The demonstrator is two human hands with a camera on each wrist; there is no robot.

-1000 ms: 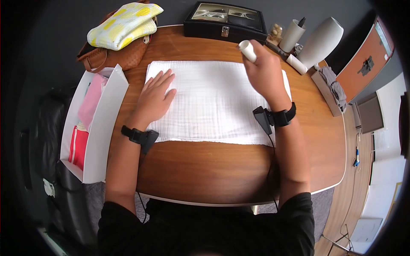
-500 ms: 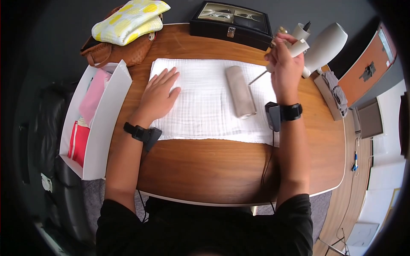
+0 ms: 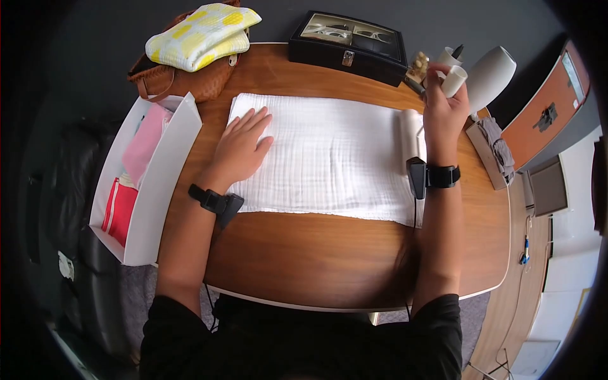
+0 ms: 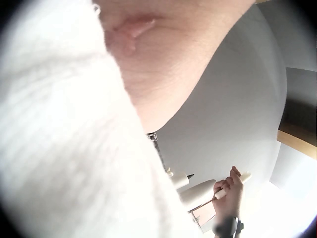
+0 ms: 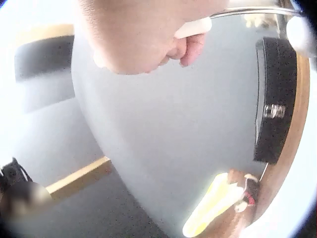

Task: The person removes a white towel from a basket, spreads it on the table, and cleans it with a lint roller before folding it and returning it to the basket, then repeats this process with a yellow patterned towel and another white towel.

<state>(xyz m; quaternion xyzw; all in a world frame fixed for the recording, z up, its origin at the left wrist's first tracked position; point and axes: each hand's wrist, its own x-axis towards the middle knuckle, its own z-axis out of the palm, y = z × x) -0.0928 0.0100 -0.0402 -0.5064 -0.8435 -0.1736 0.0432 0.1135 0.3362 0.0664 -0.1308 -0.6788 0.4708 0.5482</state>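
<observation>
A white crinkled cloth (image 3: 323, 152) lies spread flat on the wooden table. My left hand (image 3: 242, 145) rests palm down on its left part, fingers straight. With my right hand (image 3: 443, 117) I grip the white handle (image 3: 455, 81) of a lint roller, whose pale roll (image 3: 410, 133) lies along the cloth's right edge. Part of the roll's lower end is hidden behind the wrist camera. The left wrist view shows the right hand (image 4: 229, 196) curled round the handle, with a thin metal rod (image 4: 200, 205) running from it.
To the left stands a white box (image 3: 168, 180) with folded pink and red clothes. A brown bag (image 3: 190, 85) carries a yellow-and-white cloth (image 3: 202, 38). At the back is a black glasses case (image 3: 347, 59). A white rounded object (image 3: 493, 79) and a box of grey cloth (image 3: 487, 155) stand right.
The lint roller, at first raised with only its handle showing, has come over the cloth and moved right to its edge. My right hand shifted right; the left stayed in place.
</observation>
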